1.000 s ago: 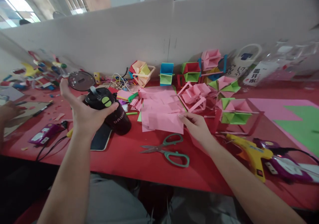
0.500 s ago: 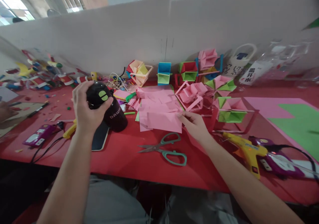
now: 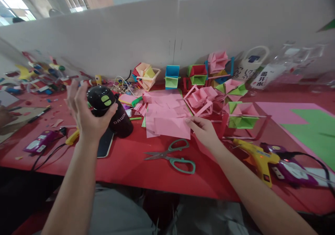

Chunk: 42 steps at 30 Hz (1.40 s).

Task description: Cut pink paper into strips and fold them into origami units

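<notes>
My left hand (image 3: pixel 90 114) is at the black bottle (image 3: pixel 121 121), its fingers spread and lifted off the lid (image 3: pixel 101 97), the thumb still at the lid's right side. The bottle stands tilted beside a dark phone (image 3: pixel 105 145). My right hand (image 3: pixel 203 130) pinches the right edge of a pink paper sheet (image 3: pixel 172 127) between thumb and finger. More pink sheets (image 3: pixel 164 100) lie behind it. Below the paper, scissors (image 3: pixel 170 155) with green handles rest partly open on the red table.
Folded paper lanterns (image 3: pixel 198 75) line the back by the white partition (image 3: pixel 131 36). A yellow glue gun (image 3: pixel 259 158) and purple power strip (image 3: pixel 293 170) lie right, another purple strip (image 3: pixel 40 142) left. Clear bottles (image 3: pixel 272 71) stand back right. Another person's hand (image 3: pixel 5 115) shows far left.
My left hand's fingers have opened and moved left, away from the bottle's lid. My right hand and the pink sheet have hardly moved.
</notes>
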{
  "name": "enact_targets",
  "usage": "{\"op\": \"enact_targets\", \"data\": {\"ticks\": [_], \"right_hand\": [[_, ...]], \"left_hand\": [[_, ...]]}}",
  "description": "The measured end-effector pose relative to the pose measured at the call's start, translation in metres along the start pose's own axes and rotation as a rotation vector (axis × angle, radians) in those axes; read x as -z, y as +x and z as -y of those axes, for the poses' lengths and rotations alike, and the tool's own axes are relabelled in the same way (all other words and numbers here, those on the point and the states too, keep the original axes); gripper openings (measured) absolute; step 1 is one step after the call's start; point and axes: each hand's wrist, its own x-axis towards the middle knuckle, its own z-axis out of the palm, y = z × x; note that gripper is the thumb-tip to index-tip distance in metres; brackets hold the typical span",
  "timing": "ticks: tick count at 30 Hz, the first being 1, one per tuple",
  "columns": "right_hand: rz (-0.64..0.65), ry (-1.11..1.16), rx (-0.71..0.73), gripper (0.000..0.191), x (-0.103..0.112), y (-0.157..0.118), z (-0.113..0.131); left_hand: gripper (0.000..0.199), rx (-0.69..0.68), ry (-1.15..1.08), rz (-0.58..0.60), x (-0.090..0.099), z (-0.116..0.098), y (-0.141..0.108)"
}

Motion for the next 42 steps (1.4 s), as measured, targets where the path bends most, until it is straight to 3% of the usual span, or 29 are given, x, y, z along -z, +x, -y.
{"op": "enact_targets", "data": {"ticks": [1,3,5,6,8,11,15,19,24,29,32,35,39,42], "right_hand": [[0.002,0.004,-0.007,0.034,0.0,0.0,0.0],[0.004,0.011,-0.017,0.034,0.001,0.001,0.001],[0.02,0.028,-0.015,0.035,0.001,0.001,0.001],[0.037,0.04,-0.008,0.036,0.001,0.001,0.002],[0.081,0.054,0.018,0.037,0.001,0.0,0.003],[0.143,0.047,0.054,0.038,0.001,-0.002,0.007],[0.157,0.029,0.07,0.043,0.002,-0.003,0.012],[0.039,0.015,0.039,0.047,0.003,-0.001,0.013],[-0.105,-0.044,0.021,0.045,0.005,0.001,0.01],[-0.126,0.142,-0.102,0.045,0.008,0.003,0.012],[-0.084,0.255,-0.18,0.051,0.003,0.003,0.01],[0.005,0.312,-0.191,0.043,-0.003,0.003,0.004],[0.03,0.286,-0.133,0.037,-0.006,0.003,-0.002],[0.078,0.258,-0.142,0.037,-0.005,0.003,-0.003]], "left_hand": [[0.087,-0.035,0.018,-0.085,0.002,-0.009,-0.001],[0.073,-0.077,-0.006,-0.149,0.004,-0.032,-0.005],[0.049,-0.112,-0.129,0.067,-0.001,-0.06,-0.012],[0.041,-0.106,-0.21,0.248,-0.006,-0.074,-0.016],[0.034,-0.1,-0.321,0.494,-0.021,-0.097,-0.026],[0.033,-0.057,-0.377,0.742,-0.047,-0.117,-0.035],[0.025,0.132,-0.474,0.919,-0.077,-0.118,-0.034],[0.029,0.349,-0.661,1.035,-0.101,-0.11,-0.034],[0.041,0.553,-0.829,0.992,-0.119,-0.105,-0.048],[0.04,0.718,-0.871,0.717,-0.121,-0.108,-0.064],[0.034,0.732,-0.881,0.637,-0.123,-0.113,-0.07],[0.027,0.752,-0.925,0.683,-0.126,-0.119,-0.074],[0.026,0.786,-1.037,0.811,-0.126,-0.127,-0.074],[0.028,0.85,-1.1,0.816,-0.127,-0.128,-0.074]]}}
